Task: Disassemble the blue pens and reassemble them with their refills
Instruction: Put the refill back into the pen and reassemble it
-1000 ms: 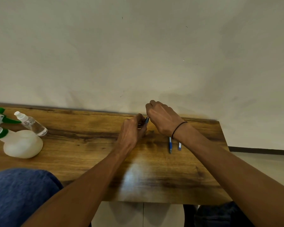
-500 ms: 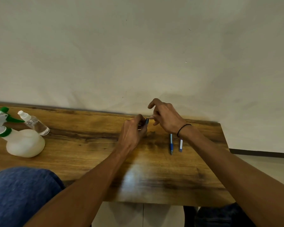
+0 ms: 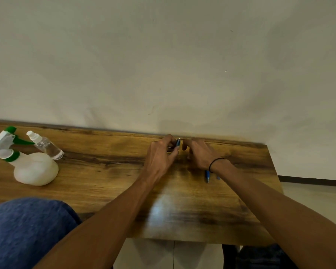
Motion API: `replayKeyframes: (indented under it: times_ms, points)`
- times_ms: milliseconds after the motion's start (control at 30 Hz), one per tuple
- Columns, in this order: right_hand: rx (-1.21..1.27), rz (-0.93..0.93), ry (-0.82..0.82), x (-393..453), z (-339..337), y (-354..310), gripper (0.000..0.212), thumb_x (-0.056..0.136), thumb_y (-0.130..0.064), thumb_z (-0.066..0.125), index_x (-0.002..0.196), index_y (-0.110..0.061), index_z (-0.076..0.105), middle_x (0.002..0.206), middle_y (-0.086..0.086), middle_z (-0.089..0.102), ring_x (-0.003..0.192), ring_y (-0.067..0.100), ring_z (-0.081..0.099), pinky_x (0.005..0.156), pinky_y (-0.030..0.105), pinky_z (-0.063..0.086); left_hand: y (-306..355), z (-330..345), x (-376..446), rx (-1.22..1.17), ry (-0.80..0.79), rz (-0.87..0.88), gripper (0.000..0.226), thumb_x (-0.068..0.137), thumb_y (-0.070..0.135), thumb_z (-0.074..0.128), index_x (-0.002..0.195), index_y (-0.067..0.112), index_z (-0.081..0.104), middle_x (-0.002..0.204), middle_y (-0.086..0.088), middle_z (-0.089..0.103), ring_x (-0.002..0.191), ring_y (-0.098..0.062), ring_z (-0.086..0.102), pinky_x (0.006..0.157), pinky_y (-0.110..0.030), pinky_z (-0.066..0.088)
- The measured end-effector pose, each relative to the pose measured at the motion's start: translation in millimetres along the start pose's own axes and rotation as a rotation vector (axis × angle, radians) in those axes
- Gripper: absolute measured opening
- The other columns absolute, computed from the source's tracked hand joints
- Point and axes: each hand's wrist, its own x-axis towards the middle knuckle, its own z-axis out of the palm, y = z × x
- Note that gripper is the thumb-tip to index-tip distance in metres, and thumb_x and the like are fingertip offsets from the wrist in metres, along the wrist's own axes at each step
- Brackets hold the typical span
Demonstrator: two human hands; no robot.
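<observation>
1. Blue pen [image 3: 177, 142], small and dark, sits just right of the frame's centre near the table's far edge, pinched between the curled fingers and thumb of the left hand [image 3: 160, 158].
2. The right hand [image 3: 201, 155] lies just beside it, palm down, fingers bent toward the wood; whether they hold anything cannot be told.
3. A black band [image 3: 214, 163] circles the right wrist.
4. A second blue pen [image 3: 207, 176] and a small pale blue piece [image 3: 218, 178] lie on the wood, partly hidden under that wrist.
5. The wooden table [image 3: 105, 171] spans the middle of the frame.
6. At the left edge stand a white spray bottle [image 3: 34, 168] with a green trigger and a small clear bottle [image 3: 47, 147].
7. A blue-clad knee [image 3: 27, 230] fills the lower left.
</observation>
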Motion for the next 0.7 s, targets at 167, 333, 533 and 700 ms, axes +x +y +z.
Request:
replayKeyframes:
  times_ms: [167, 333, 533, 700]
  points:
    - [-0.046, -0.001, -0.038, -1.1, -0.1, -2.1, 0.038, 0.088, -0.011, 0.078, 0.120, -0.021, 0.060, 0.119, 0.010, 0.061, 0.099, 0.031, 0.066, 0.083, 0.046, 0.059, 0.9, -0.3, 0.3, -0.004, -0.014, -0.019, 0.010, 0.091, 0.013, 0.077, 0.099, 0.013, 0.072, 0.093, -0.003, 0.080, 0.084, -0.016, 0.078, 0.076, -0.039, 0.066]
    - [-0.059, -0.024, -0.032, -1.0, 3.7, -2.6, 0.019, 0.093, -0.010, 0.071, 0.110, -0.017, 0.064, 0.112, 0.009, 0.063, 0.093, 0.029, 0.065, 0.082, 0.046, 0.059, 3.0, -1.3, -0.5, -0.001, -0.022, -0.028, 0.012, 0.092, 0.013, 0.078, 0.103, 0.015, 0.072, 0.098, -0.002, 0.080, 0.086, -0.012, 0.076, 0.079, -0.030, 0.066]
    - [0.084, -0.003, 0.106, -0.1, -4.9, -0.7, 0.011, 0.095, -0.003, 0.066, 0.098, -0.012, 0.070, 0.106, 0.009, 0.070, 0.093, 0.027, 0.065, 0.083, 0.043, 0.058, 5.4, -2.7, 0.9, 0.006, -0.022, -0.031, 0.014, 0.092, 0.012, 0.078, 0.105, 0.015, 0.073, 0.100, -0.001, 0.080, 0.087, -0.010, 0.076, 0.080, -0.024, 0.064]
    - [0.254, -0.129, 0.318, -1.2, -45.6, -5.2, 0.006, 0.095, -0.002, 0.068, 0.097, -0.006, 0.073, 0.097, 0.009, 0.070, 0.084, 0.022, 0.065, 0.077, 0.040, 0.057, 5.1, -2.5, -0.7, 0.017, -0.023, -0.017, 0.015, 0.092, 0.010, 0.078, 0.106, 0.013, 0.073, 0.101, -0.003, 0.080, 0.087, -0.012, 0.076, 0.082, -0.027, 0.065]
